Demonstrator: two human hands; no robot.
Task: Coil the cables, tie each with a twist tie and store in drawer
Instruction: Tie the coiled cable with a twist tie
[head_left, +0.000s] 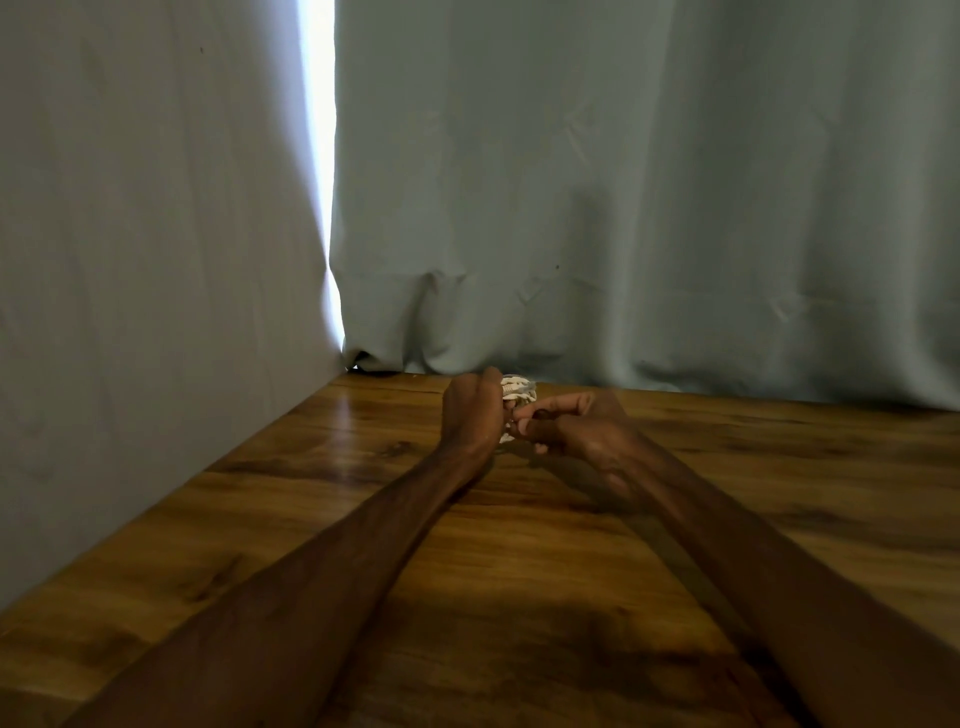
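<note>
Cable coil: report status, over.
Left hand grips white cable coil. Right hand pinches its near side. Over wooden table; nothing in the way.

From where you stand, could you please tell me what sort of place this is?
Probably a room at home, though I cannot be sure: a wood-grain table set against pale curtains with a daylight gap, where the left hand and right hand hold a coiled white cable.

we read no text, label, brand or number anywhere, not on the coiled cable (517, 396), the wooden table (519, 545) or the curtains (623, 208).
</note>
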